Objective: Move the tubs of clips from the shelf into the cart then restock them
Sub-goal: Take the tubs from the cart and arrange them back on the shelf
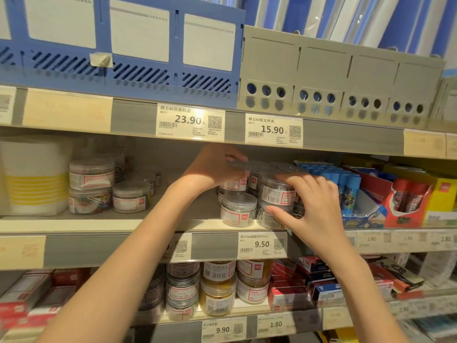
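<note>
Both hands on the stack cluster of clear clip tubs [257,194] at mid shelf [118,222], centre-right of view.

Left hand [217,167]: fingers curled over the lid edge of the top-left tub [235,184], thumb side hidden behind it. Gripping it from above.

Right hand [314,206]: fingers spread and curled round the right-front stack, fingertips on the upper tub [277,191], thumb pressing the lower tub [269,215]. Holds both at once.

One short silver-clip tub [238,211] stands free at the shelf's near edge, just left of the right thumb, touching the stack beside it.

Further left on the same shelf, well apart: a two-high stack of coloured-clip tubs [91,186] with a single tub [131,196] just beside it, then a white-and-yellow roll [34,174] at far left.

Right of the hands: blue-capped glue sticks [346,184] in an open display box, then red and yellow boxes [420,201].

Shelf above: blue file rack [138,70], grey file rack [341,78]. Price tag 9.50 [261,245] directly below the held tubs. Shelf below: more tubs [217,288], silver and gold clips, stacked.

No cart in view.
</note>
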Demonstrator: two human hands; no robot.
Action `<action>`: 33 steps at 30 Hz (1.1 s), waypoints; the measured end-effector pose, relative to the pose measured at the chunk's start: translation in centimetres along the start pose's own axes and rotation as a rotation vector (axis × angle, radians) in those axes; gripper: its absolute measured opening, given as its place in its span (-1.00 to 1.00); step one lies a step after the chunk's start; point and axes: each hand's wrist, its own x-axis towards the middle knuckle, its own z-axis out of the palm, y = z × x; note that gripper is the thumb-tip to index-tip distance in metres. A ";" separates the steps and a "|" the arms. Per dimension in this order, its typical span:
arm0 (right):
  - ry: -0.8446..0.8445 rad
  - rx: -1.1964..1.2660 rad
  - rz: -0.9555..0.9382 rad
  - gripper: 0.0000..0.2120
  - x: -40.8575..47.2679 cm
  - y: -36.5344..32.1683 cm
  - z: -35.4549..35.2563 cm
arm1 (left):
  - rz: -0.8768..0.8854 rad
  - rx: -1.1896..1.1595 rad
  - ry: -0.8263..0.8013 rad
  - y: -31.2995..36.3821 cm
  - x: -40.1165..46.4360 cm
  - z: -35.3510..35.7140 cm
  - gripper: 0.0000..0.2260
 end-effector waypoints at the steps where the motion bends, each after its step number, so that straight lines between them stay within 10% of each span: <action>1: 0.001 0.000 -0.001 -0.54 0.0 0.0 0.0 | 0.008 0.012 0.012 -0.1 0.1 0.2 -0.83; 33: -0.082 -0.025 0.024 -0.49 0.1 -0.5 -0.7 | -0.025 0.151 0.045 -1.0 -1.5 0.6 -0.69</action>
